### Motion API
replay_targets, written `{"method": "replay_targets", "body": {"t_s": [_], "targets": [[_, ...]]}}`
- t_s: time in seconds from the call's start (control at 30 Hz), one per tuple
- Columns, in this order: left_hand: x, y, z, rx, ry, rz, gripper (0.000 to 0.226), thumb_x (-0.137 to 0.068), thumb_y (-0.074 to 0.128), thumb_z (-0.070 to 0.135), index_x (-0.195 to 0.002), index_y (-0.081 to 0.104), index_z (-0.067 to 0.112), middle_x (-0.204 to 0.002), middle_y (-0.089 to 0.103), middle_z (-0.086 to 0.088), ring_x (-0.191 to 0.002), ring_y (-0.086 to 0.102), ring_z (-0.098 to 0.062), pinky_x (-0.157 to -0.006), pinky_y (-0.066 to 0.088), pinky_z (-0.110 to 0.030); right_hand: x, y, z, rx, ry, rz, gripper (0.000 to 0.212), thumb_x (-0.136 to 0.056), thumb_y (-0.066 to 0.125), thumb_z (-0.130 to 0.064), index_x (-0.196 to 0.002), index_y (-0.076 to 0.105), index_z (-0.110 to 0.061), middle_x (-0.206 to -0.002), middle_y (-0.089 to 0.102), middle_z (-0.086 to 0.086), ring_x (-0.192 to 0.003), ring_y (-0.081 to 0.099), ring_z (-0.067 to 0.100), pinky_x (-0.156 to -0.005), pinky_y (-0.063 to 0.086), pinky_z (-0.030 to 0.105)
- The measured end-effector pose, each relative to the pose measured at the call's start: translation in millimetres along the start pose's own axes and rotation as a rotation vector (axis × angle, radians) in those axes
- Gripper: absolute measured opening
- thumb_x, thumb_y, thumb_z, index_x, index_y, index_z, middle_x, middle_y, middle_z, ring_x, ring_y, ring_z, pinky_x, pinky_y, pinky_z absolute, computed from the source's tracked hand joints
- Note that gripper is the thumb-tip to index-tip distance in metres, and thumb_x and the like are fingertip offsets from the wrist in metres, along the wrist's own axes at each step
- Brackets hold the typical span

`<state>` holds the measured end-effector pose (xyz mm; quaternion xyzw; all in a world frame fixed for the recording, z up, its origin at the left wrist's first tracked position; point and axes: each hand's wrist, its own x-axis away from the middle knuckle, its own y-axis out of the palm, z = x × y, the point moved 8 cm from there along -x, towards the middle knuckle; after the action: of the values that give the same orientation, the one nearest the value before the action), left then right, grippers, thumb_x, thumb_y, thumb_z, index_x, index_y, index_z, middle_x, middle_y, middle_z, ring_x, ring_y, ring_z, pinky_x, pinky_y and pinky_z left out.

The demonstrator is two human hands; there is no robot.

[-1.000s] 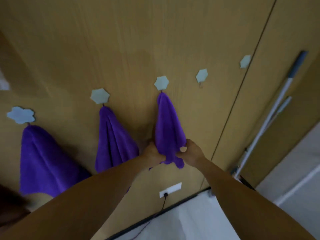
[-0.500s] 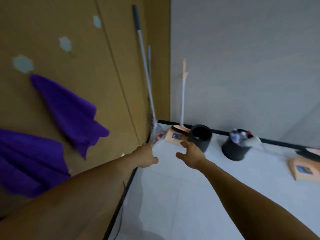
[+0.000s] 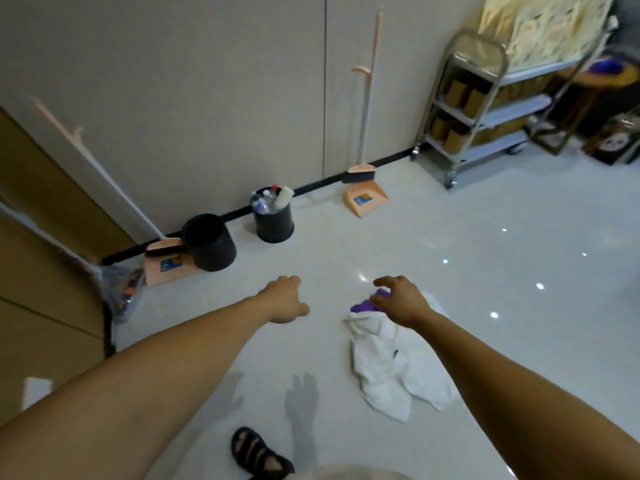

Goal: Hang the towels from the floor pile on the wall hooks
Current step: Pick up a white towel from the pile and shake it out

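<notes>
Heaped on pale floor (image 3: 485,271): crumpled white towels (image 3: 381,362), purple towel (image 3: 363,307) poking out at far end. Just above the purple, right hand (image 3: 401,301), fingers loosely spread, holding nothing. Apart to the left, left hand (image 3: 285,299), relaxed, empty.

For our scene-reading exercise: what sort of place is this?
Probably an indoor utility or cleaning corner: a broom and dustpan stand against the wall, a black bin holds bottles, and a metal shelf trolley is nearby.
</notes>
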<state>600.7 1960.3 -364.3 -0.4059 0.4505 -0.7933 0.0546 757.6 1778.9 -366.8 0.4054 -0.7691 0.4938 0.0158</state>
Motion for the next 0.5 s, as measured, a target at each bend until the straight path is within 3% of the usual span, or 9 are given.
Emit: {"method": "replay_targets", "body": {"t_s": [0.13, 0.23, 0.5], "targets": [[-15.8, 41.6, 93.8, -0.065, 0.151, -0.076, 0.075, -0.088, 0.057, 0.040, -0.150, 0.020, 0.018, -0.154, 0.024, -0.007, -0.137, 0.032, -0.029, -0.107, 0.035, -0.040, 20.2, -30.7, 78.1, -0.045, 0.084, 0.060, 0.039, -0.085, 0.062, -0.036, -0.122, 0.062, -0.025, -0.124, 0.057, 0.007, -0.107, 0.058, 0.026, -0.087, 0.050, 0.037], [-34.8, 61.4, 131.9, -0.090, 0.199, -0.117, 0.074, -0.087, 0.057, 0.041, -0.148, 0.023, 0.018, -0.153, 0.026, -0.007, -0.135, 0.034, -0.028, -0.106, 0.036, -0.039, 20.3, -33.0, 124.2, -0.065, 0.157, 0.059, 0.047, -0.087, 0.060, -0.038, -0.131, 0.055, -0.024, -0.131, 0.053, 0.005, -0.114, 0.056, 0.024, -0.088, 0.046, 0.034], [-125.9, 107.0, 144.4, -0.100, 0.157, -0.260, 0.074, -0.086, 0.058, 0.039, -0.148, 0.025, 0.017, -0.149, 0.031, -0.010, -0.129, 0.042, -0.029, -0.100, 0.039, -0.037, -17.4, 1.7, 201.5, -0.102, 0.316, -0.065, 0.053, -0.090, 0.059, -0.039, -0.138, 0.048, -0.020, -0.135, 0.052, 0.005, -0.119, 0.053, 0.020, -0.096, 0.043, 0.031]]}}
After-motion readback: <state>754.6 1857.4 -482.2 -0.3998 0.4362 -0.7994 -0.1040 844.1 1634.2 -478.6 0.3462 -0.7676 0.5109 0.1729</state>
